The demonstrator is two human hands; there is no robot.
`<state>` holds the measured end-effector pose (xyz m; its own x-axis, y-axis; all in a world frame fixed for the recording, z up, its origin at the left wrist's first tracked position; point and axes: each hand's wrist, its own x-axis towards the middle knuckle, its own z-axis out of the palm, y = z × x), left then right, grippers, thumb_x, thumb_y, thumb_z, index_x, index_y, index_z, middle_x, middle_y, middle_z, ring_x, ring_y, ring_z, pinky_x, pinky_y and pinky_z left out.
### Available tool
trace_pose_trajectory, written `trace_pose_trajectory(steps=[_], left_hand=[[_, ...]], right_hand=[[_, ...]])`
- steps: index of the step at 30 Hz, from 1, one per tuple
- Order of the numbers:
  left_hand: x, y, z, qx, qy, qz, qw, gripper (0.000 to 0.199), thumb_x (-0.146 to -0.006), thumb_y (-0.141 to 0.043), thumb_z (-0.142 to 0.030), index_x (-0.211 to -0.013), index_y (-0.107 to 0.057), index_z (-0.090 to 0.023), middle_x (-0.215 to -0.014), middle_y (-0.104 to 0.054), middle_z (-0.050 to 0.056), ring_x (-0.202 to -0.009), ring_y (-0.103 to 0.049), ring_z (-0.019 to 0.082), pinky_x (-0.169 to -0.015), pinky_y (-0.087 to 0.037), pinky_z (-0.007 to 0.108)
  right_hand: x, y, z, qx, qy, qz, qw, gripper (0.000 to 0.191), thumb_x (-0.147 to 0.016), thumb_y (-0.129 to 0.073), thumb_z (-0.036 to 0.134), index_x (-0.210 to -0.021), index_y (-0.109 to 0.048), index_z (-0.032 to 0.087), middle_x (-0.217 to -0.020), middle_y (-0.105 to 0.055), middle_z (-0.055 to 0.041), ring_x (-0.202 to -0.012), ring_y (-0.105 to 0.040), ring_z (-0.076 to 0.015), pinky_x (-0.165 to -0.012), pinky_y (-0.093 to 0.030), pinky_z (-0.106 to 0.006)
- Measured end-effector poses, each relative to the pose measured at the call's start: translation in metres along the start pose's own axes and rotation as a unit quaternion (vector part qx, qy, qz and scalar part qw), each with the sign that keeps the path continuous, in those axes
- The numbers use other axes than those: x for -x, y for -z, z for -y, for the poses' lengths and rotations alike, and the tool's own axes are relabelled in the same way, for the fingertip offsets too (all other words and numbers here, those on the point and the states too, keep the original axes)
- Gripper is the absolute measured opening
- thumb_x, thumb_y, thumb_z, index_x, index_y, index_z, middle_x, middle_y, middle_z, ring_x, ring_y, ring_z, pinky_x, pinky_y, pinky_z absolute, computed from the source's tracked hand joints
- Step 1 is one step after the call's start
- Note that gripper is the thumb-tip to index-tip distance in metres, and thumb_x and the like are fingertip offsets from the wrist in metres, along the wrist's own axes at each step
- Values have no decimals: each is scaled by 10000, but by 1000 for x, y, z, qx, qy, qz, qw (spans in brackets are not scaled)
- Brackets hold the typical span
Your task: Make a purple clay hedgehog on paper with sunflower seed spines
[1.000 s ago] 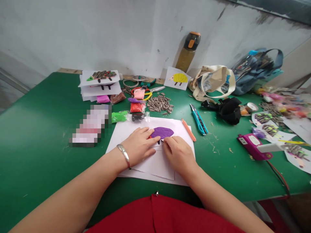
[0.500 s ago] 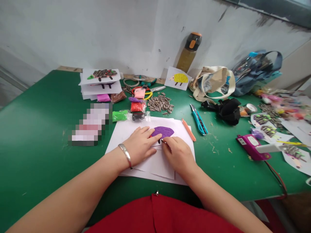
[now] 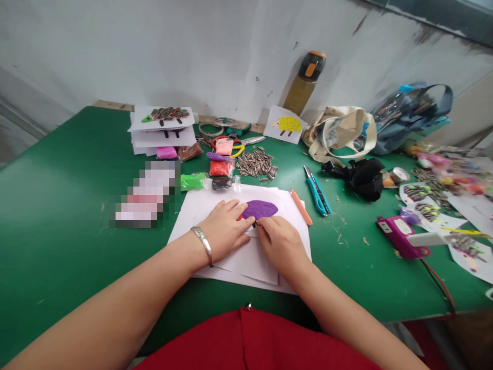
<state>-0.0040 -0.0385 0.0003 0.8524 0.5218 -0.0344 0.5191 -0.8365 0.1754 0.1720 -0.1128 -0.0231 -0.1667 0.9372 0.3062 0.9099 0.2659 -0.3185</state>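
On the green desk [image 3: 88, 246], the left hand [image 3: 227, 234] lies flat with fingers spread on loose white paper sheets [image 3: 241, 270], gripping nothing visible and covering the left end of a flat purple clay oval [image 3: 262, 209]. That oval sits on the paper, just beyond the fingertips of both hands. A small red piece [image 3: 239, 218] shows only as a sliver beside the left fingers, and a short black clay strip [image 3: 254, 224] under the oval's near edge is partly covered. The right hand [image 3: 283, 244] is curled, its thumb and forefinger bunched at that edge; whether they pinch anything cannot be told. To the right, an orange stick-like tool [image 3: 301, 207] overlaps the paper's edge. Far left, pixelation hides what a pale rectangular object [image 3: 146, 195] is. At far right, decorated white cutouts [image 3: 472, 259] are blurred, some cut off by the frame.
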Motion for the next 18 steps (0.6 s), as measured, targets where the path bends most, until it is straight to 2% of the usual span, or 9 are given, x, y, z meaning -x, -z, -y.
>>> trace_pose_trajectory(steps=[4,9,13,18], left_hand=[[0,-1,-1,4,4,-8,1000,404,-905,-599,-351,-1263,-627,-165,-1349,-532,193,-1235,-457,361,-1023,-374,547],[0,0,-1,2,10,11,1000,420,-921,-571,-361,-1291,-607,-164,-1382,-503,198,-1253,-436,372,-1027,-358,551],[0,2,-2,7,10,11,1000,415,-923,-568,-352,-1288,-609,-158,-1383,-500,202,-1260,-428,382,-1027,-354,560],[1,2,-2,8,12,11,1000,402,-925,-563,-344,-1279,-610,-161,-1383,-502,200,-1256,-431,378,-1020,-356,567]], right_hand=[[0,-1,-1,-30,10,5,999,246,-964,-413,166,-819,-611,183,-781,-628,-67,-754,-565,-206,-678,-409,-317],[0,0,-5,-64,-4,8,998,222,-970,-432,179,-861,-625,182,-796,-635,-63,-782,-575,-207,-703,-423,-316],[2,0,-5,-59,-4,-8,998,221,-970,-431,178,-873,-628,170,-806,-634,-75,-799,-575,-215,-709,-426,-323],[2,0,-3,-43,22,1,999,239,-965,-415,159,-845,-621,179,-764,-605,-65,-747,-549,-203,-674,-416,-314]])
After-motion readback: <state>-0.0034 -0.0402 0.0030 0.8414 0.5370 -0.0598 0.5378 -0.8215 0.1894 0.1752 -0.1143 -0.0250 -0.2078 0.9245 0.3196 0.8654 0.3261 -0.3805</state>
